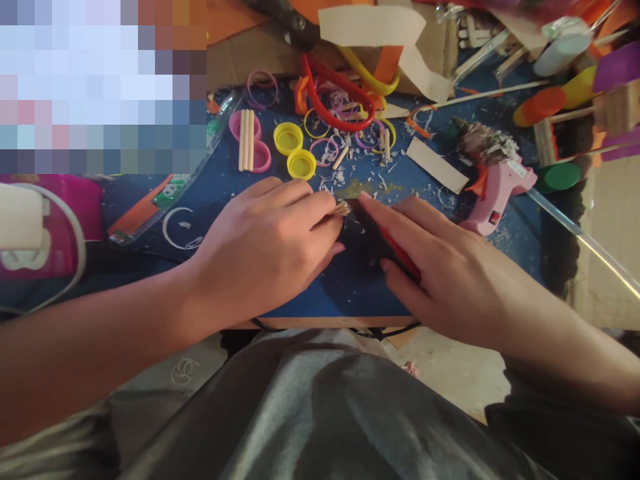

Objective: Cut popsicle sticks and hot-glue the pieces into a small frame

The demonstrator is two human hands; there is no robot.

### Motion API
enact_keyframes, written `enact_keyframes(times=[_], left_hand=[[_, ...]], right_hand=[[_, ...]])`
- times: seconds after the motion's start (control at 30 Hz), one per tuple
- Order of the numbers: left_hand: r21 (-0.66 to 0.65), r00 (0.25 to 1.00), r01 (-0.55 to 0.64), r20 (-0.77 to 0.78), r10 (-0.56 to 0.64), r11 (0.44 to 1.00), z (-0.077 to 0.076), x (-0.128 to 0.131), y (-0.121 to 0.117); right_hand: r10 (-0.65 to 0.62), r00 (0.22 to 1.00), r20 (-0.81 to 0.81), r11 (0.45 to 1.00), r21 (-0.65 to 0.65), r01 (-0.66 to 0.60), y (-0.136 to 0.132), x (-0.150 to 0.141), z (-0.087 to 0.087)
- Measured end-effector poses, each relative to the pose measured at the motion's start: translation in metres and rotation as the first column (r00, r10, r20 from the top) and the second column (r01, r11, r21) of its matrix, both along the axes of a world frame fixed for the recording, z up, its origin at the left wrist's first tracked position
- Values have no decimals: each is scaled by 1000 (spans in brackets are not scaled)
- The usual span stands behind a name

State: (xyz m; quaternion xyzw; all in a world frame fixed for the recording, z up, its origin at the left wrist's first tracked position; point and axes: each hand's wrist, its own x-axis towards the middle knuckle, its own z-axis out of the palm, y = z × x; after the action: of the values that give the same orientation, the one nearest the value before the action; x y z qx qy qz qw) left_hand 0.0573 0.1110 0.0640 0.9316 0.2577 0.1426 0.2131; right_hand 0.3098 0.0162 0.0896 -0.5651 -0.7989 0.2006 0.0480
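Observation:
My left hand [273,243] is closed, palm down, round a few thin wooden sticks [342,208]; only their pale ends poke out between thumb and fingertips. Just to the right, my right hand [440,253] grips a dark, flat-bladed tool with a red handle [407,257], its forefinger stretched along the top. The blade end lies close to the stick ends; whether they touch I cannot tell. Fine brownish dust [357,189] and white shavings lie on the blue tabletop [345,293] beyond both hands.
Beyond my left hand are yellow caps [301,164], pink rings [261,157] and joined sticks [247,140]. Red-handled scissors [367,117] lie at the back. On the right rests a pink glue gun [493,200] with a clear glue stick [585,230]. A magenta box [93,213] sits left.

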Motion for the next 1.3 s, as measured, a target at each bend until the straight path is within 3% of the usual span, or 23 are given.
enact_keyframes(times=[0.5,1.3], left_hand=[[317,981,103,-189,-44,943,7,2,-3],[233,969,179,-208,-131,956,6,1,-5]], right_hand=[[11,998,-61,1000,-4,-11,-4,-2,2],[71,997,30,997,-8,-71,-2,-11,0]])
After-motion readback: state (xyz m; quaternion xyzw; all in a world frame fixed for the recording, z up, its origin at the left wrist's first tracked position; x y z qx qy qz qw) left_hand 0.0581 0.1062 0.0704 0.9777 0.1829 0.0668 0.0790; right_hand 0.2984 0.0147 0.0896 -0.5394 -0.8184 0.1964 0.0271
